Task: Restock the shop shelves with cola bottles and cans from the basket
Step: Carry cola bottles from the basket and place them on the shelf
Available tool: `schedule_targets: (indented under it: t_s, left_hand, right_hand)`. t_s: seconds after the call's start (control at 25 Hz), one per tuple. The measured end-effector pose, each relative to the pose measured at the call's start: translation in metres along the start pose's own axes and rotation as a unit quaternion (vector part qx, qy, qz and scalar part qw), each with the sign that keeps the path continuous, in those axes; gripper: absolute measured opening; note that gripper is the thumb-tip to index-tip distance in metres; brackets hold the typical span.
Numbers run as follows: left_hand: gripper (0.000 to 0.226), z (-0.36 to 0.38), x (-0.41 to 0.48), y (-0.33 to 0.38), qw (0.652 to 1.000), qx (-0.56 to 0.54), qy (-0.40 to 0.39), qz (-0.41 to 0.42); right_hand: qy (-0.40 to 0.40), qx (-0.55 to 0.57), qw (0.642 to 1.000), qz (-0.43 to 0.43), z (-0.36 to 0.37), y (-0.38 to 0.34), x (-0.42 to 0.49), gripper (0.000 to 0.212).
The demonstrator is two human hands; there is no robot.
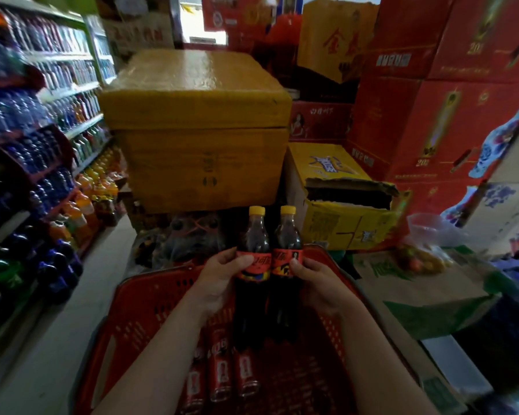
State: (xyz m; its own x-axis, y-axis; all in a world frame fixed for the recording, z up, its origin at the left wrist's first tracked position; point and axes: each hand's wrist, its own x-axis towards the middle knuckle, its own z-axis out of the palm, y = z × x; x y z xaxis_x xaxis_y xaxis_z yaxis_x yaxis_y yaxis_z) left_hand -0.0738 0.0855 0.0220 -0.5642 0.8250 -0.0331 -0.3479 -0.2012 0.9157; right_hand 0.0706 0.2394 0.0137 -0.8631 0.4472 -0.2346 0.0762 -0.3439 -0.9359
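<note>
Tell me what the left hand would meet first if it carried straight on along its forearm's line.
Probably the right-hand bottle: the left hand, gripping the left-hand bottle, points forward and rightward, and the two bottles stand side by side. Depth is unclear.

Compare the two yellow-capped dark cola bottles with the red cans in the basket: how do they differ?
The yellow-capped dark cola bottles are upright, gripped by the left hand and right hand; the red cans lie flat in the red plastic basket, untouched. The bottles are longer than the cans. Both carry red labelling.
</note>
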Motion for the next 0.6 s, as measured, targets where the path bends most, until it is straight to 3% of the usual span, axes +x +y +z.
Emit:
schedule_targets:
  t_s: [0.36, 0.6]
  left_hand:
    - [0.025, -0.007, -0.049, 0.055, 0.98, -0.05, 0.137, 0.137]
    - [0.018, 0.004, -0.106, 0.072, 0.921, -0.025, 0.31, 0.234]
  right_hand:
    - [-0.131, 0.038, 0.989, -0.064, 0.071, -0.039, 0.019, 0.041]
    - [-0.279, 0.049, 0.958, -0.033, 0.121, -0.05, 0.022, 0.05]
